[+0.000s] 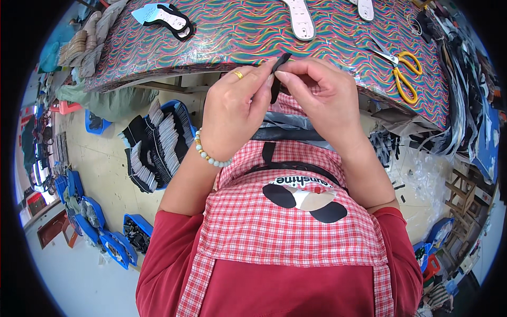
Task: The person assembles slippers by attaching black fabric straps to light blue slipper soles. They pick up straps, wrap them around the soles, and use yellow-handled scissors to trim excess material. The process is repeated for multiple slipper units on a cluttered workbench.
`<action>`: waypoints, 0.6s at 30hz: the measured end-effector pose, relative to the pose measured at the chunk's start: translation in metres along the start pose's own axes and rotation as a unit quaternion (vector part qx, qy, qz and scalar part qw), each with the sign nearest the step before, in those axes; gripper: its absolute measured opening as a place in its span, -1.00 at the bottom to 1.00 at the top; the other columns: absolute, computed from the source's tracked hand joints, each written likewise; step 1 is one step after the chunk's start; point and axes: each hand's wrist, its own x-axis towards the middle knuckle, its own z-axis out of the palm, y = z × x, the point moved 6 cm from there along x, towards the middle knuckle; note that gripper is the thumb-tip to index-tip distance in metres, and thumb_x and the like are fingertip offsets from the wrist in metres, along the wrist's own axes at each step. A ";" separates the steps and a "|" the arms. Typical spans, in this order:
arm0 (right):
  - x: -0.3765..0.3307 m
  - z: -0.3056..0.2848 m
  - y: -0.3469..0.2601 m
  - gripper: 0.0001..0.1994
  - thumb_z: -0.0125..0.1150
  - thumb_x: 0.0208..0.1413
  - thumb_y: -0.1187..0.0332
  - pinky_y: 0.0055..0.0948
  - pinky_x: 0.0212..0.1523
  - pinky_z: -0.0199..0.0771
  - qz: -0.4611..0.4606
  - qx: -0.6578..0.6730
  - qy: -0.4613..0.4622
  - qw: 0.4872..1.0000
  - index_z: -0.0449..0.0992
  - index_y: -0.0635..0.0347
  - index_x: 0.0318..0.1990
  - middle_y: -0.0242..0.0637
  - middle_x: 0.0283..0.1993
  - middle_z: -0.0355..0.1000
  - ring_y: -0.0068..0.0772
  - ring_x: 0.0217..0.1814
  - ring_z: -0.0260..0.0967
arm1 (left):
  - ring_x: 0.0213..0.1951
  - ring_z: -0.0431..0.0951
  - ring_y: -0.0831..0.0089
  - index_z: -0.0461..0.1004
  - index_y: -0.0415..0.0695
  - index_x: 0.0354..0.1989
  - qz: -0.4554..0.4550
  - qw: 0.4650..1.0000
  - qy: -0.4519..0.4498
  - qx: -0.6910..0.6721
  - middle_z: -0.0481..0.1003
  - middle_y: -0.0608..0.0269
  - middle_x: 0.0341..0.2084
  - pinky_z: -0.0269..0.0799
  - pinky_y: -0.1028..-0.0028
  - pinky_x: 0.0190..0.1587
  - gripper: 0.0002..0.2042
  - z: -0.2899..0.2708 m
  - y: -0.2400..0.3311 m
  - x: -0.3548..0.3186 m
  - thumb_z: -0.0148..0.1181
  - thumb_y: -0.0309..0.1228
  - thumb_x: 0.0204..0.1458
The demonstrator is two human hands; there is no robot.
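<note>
Just above the table's near edge, a narrow black strip (282,62) is pinched between my two hands. My left hand (235,103) has its fingertips closed on the strip's left side; a gold ring and a beaded bracelet show on it. From the other side, the thumb and forefinger of my right hand (327,95) grip the same strip. Part of the strip hangs below the fingertips. Scissors with yellow handles (404,74) lie on the table, right of my right hand. Beyond my hands lies a white shoe-sole-shaped piece (301,21).
The table (227,37) has a wavy multicoloured cover. A black-edged sole piece (171,20) lies at its far left, another white piece (364,8) at the far right. Blue crates (182,119) of stacked pieces stand on the floor at left. Dark strips (467,100) hang at right.
</note>
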 end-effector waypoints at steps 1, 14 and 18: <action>0.000 0.000 -0.002 -0.87 0.24 -0.01 0.46 -0.62 -0.48 0.42 -0.007 0.000 0.008 1.000 0.53 0.32 -0.31 -0.30 -0.44 0.47 -0.61 -0.49 0.42 | -0.49 0.51 0.26 0.49 -0.29 -0.12 0.022 1.000 0.008 0.013 0.49 0.10 -0.52 0.42 0.38 -0.42 -0.74 0.000 0.002 0.000 0.11 -0.60 -0.03; -0.001 -0.001 0.002 -0.87 0.24 -0.01 0.43 -0.57 -0.47 0.40 -0.014 -0.003 -0.011 1.000 0.53 0.31 -0.34 -0.29 -0.46 0.46 -0.56 -0.50 0.41 | -0.47 0.52 0.21 0.50 -0.28 -0.15 -0.014 0.999 -0.033 -0.005 0.49 0.07 -0.53 0.44 0.35 -0.40 -0.75 0.000 -0.001 -0.001 0.11 -0.59 -0.06; -0.002 0.001 0.011 -0.89 0.22 0.00 0.45 -0.59 -0.44 0.44 0.048 0.078 -0.018 0.996 0.52 0.31 -0.36 -0.30 -0.46 0.46 -0.58 -0.48 0.43 | -0.46 0.52 0.41 0.51 -0.31 -0.13 -0.052 0.994 -0.066 -0.068 0.51 0.11 -0.51 0.42 0.49 -0.38 -0.77 0.002 -0.006 -0.002 0.12 -0.61 0.00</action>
